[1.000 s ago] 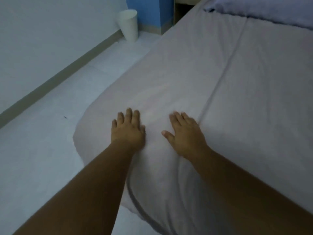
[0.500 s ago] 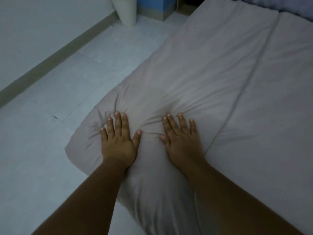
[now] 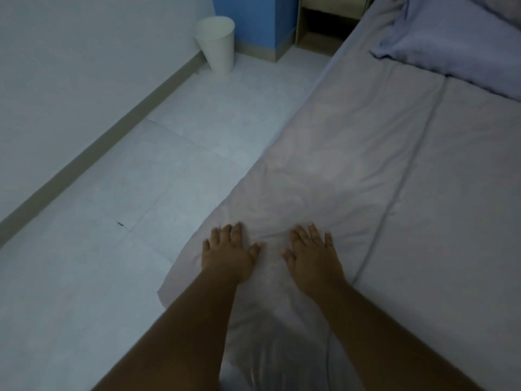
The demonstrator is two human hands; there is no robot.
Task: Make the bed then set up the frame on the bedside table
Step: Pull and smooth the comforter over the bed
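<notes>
A pale grey sheet (image 3: 352, 153) covers the bed, which fills the right half of the view. Both of my hands lie flat on it near the bed's left edge, fingers straight and spread. My left hand (image 3: 228, 253) presses the sheet right at the edge, where the cloth hangs toward the floor. My right hand (image 3: 313, 256) presses it a hand's width to the right. Small creases run between and ahead of the hands. A lilac pillow (image 3: 451, 43) lies at the head of the bed. The wooden bedside table (image 3: 318, 35) stands beyond the bed's far left corner. No frame is in sight.
A white bin (image 3: 217, 43) stands on the pale tiled floor (image 3: 127, 249) by the wall, next to a blue wall section (image 3: 253, 21). A long fold line (image 3: 408, 153) runs down the sheet to the right of my hands.
Both hands have slid along the sheet and the deep wrinkles around them have flattened. The view has tilted up, so the pillow and bedside table show again.
</notes>
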